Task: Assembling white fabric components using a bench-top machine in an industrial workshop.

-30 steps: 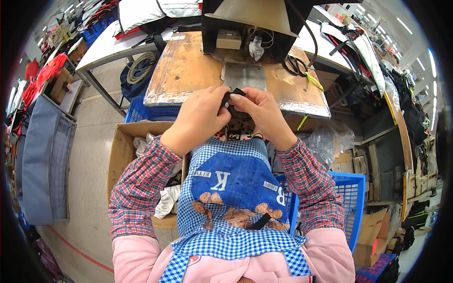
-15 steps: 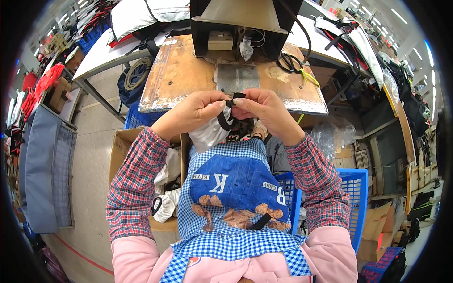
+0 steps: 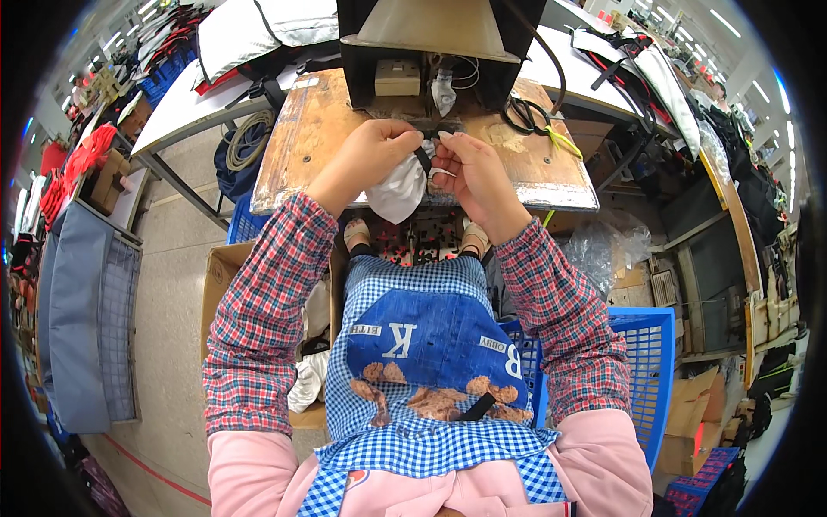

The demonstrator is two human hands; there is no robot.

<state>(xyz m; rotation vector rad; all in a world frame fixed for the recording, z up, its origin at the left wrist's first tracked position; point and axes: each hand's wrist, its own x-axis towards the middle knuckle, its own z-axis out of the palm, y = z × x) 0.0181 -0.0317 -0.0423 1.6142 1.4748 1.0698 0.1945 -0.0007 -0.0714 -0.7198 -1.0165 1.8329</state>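
Two hands meet at the far edge of the worn wooden surface (image 3: 310, 146), just below the dark machine housing (image 3: 422, 43). Your left hand (image 3: 366, 155) is closed on a white fabric piece (image 3: 398, 189) that hangs over the near edge; your right hand (image 3: 469, 168) pinches the black strap (image 3: 423, 159) rising from it. Keep that strap taut and straight between your fingertips, and gather the white fabric clear of the machine.
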